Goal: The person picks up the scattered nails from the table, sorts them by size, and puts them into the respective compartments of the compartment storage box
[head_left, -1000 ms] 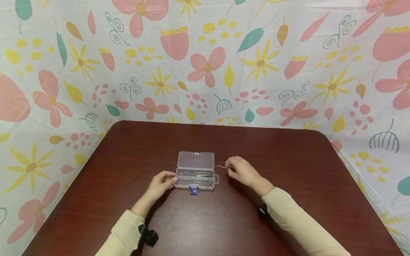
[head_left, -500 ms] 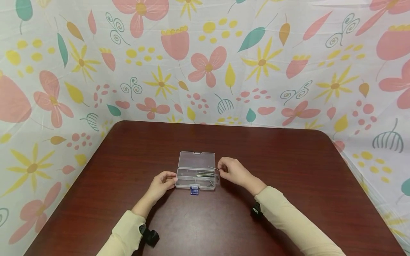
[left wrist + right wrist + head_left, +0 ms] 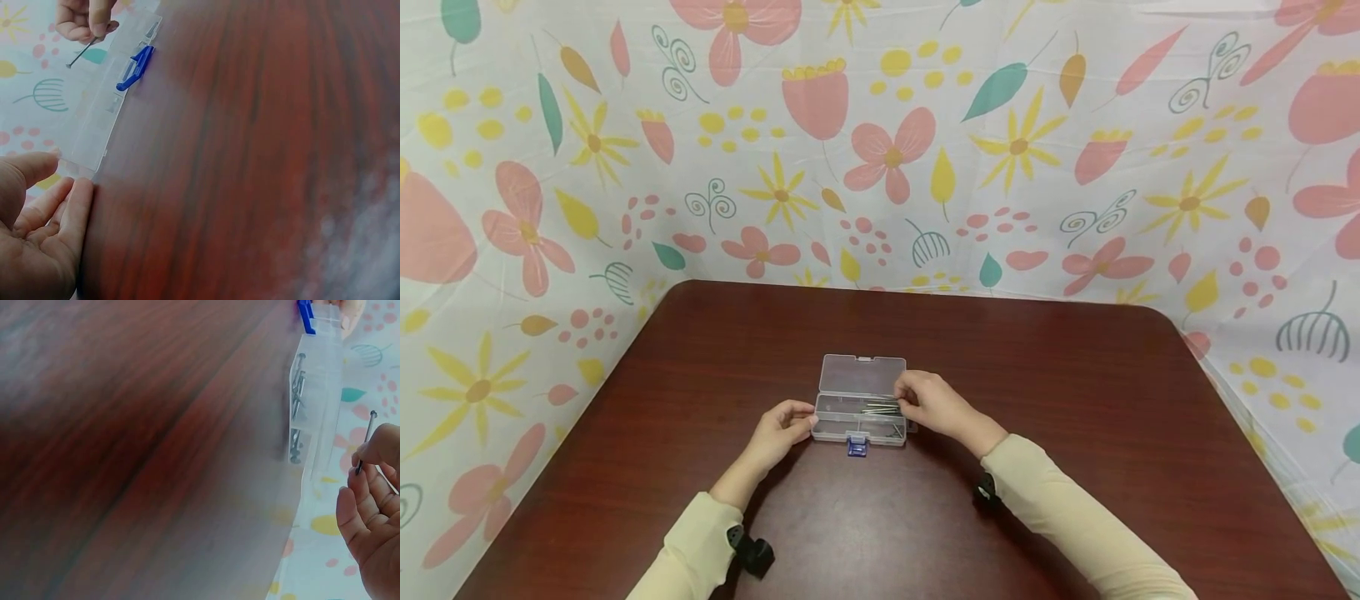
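A clear plastic compartment box [image 3: 839, 427] lies on the table with its lid [image 3: 861, 375] folded back and its blue latch [image 3: 857, 447] hanging at the front. Several nails [image 3: 880, 408] lie in its right part. My left hand [image 3: 781, 433] holds the box's left end between thumb and fingers. My right hand [image 3: 936, 406] is over the box's right end. Between thumb and fingertips it pinches a nail [image 3: 370, 431], whose flat head shows in both wrist views. The nail is mostly hidden by the hand in the head view.
The dark reddish-brown table [image 3: 880, 525] spreads around the box. A flower-patterned cloth [image 3: 970, 167] hangs behind the table and along its sides. A small black camera [image 3: 751, 552] is strapped to the left wrist.
My right hand has moved left with the nail, from beside the box to over its right end. The left hand has stayed at the box's left end.
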Demonstrator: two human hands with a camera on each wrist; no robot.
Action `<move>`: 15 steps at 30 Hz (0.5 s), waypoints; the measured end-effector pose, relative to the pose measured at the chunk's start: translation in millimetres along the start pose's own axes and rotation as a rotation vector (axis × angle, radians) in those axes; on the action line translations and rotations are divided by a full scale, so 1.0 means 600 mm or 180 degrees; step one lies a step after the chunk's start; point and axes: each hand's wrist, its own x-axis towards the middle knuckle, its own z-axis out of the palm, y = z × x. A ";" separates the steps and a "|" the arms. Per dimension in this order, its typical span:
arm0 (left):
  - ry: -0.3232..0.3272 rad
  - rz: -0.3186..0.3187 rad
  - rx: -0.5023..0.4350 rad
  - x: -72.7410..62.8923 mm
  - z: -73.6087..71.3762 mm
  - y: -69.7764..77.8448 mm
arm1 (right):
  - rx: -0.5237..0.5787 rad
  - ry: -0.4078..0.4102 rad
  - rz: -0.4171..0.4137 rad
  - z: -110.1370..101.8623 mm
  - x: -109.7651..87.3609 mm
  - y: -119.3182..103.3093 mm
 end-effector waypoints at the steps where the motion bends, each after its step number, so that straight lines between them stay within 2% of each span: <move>1: 0.0000 -0.0004 -0.0002 0.000 0.000 0.000 | -0.0010 0.0002 -0.0021 0.000 0.002 -0.002; 15: 0.0001 0.0026 -0.0010 -0.002 0.001 0.000 | -0.0004 -0.0147 -0.0028 0.012 0.018 -0.010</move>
